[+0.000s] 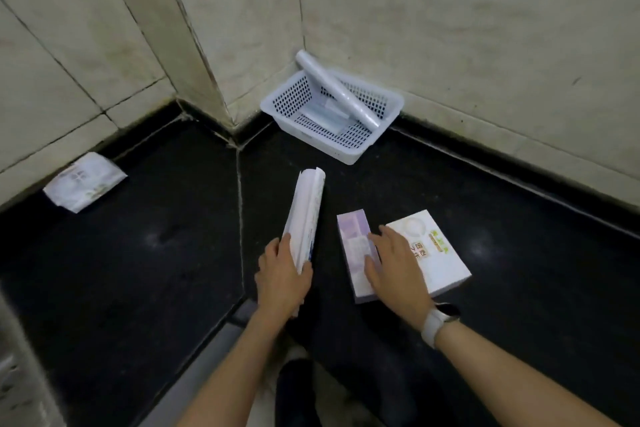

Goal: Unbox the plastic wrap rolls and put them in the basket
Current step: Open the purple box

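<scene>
Left hand [282, 276]: closed round the near end of a long white box [305, 218]; box lies w/ its far end pointing twd the basket, flap at that end open
Right hand [394, 269]: fingers spread, palm down, resting on a purple box [353, 243]; open, not gripping; white watch [437, 321] on the wrist
Purple box: flat on the floor [156, 253], just right of the long white box, touching the wide white box [436, 253] on its right
Wide white box: flat on floor, green + red print on top, partly under the right hand
Basket [287, 104]: white perforated plastic, in the corner where the tiled walls meet, tipped a bit
Plastic wrap roll [336, 92]: one roll lies diagonally in the basket, upper end sticking over the back rim, lower end by the right rim
Other basket contents: pale flat items on the bottom under the roll, can't tell what
Crumpled white packaging [85, 182]: on floor at left, against the wall base, well apart from the hands
Floor: dark, glossy, w/ a seam running from the corner twd the person
</scene>
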Action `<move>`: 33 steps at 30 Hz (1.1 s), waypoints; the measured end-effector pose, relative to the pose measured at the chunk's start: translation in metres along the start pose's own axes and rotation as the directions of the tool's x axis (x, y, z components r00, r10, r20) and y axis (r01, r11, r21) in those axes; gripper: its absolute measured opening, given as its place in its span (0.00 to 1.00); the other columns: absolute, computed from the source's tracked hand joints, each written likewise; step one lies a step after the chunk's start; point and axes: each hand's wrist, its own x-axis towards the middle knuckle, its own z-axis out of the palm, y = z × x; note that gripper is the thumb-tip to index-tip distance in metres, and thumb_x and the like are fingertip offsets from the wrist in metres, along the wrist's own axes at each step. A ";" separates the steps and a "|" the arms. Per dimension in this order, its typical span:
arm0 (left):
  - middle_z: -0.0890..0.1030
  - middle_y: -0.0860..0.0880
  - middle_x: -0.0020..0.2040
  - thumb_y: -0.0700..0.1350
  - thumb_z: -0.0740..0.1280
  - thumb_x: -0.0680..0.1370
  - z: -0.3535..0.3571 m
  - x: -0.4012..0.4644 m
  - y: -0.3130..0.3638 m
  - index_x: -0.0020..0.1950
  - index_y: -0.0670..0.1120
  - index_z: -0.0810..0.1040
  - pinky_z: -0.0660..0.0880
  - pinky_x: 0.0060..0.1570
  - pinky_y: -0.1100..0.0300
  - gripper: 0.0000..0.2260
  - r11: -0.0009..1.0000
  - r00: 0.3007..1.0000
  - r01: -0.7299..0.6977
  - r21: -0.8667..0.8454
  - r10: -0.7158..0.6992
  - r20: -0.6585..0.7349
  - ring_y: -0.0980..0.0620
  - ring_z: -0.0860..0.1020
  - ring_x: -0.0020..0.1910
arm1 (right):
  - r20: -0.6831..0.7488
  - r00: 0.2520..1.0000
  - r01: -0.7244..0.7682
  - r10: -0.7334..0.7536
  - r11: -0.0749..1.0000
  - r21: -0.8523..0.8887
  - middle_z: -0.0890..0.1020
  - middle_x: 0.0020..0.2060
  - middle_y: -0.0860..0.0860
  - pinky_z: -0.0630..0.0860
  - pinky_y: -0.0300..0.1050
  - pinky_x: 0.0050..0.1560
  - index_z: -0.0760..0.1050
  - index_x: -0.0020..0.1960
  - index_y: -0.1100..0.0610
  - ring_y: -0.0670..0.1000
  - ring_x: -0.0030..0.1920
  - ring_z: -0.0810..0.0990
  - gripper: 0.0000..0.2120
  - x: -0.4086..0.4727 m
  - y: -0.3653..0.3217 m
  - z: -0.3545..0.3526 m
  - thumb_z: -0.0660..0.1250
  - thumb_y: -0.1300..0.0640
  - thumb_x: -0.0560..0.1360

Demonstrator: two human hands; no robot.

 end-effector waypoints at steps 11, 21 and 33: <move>0.54 0.42 0.75 0.49 0.69 0.71 0.005 0.085 -0.023 0.74 0.50 0.42 0.63 0.66 0.41 0.43 0.988 0.947 -0.134 -0.075 0.150 0.285 0.39 0.59 0.70 | 0.260 0.834 -0.548 0.487 0.789 0.277 0.63 0.69 0.56 0.63 0.49 0.66 0.41 0.73 0.50 0.57 0.67 0.65 0.44 0.027 -0.041 0.042 0.68 0.50 0.69; 0.73 0.51 0.66 0.46 0.60 0.79 -0.054 0.115 -0.002 0.62 0.55 0.72 0.69 0.58 0.69 0.13 0.746 0.915 -0.117 -0.656 0.338 0.222 0.60 0.72 0.60 | 0.131 0.944 -0.328 0.303 0.825 0.460 0.70 0.56 0.42 0.70 0.47 0.59 0.55 0.56 0.31 0.46 0.57 0.71 0.33 0.042 -0.065 0.024 0.70 0.50 0.60; 0.73 0.62 0.58 0.45 0.72 0.68 -0.102 0.131 0.026 0.55 0.65 0.73 0.74 0.53 0.67 0.21 0.733 0.680 -0.409 -0.543 0.642 0.354 0.64 0.73 0.57 | 0.196 0.979 -0.103 0.051 0.960 0.261 0.63 0.66 0.39 0.62 0.41 0.65 0.45 0.69 0.36 0.39 0.64 0.62 0.44 0.068 -0.071 -0.003 0.69 0.38 0.63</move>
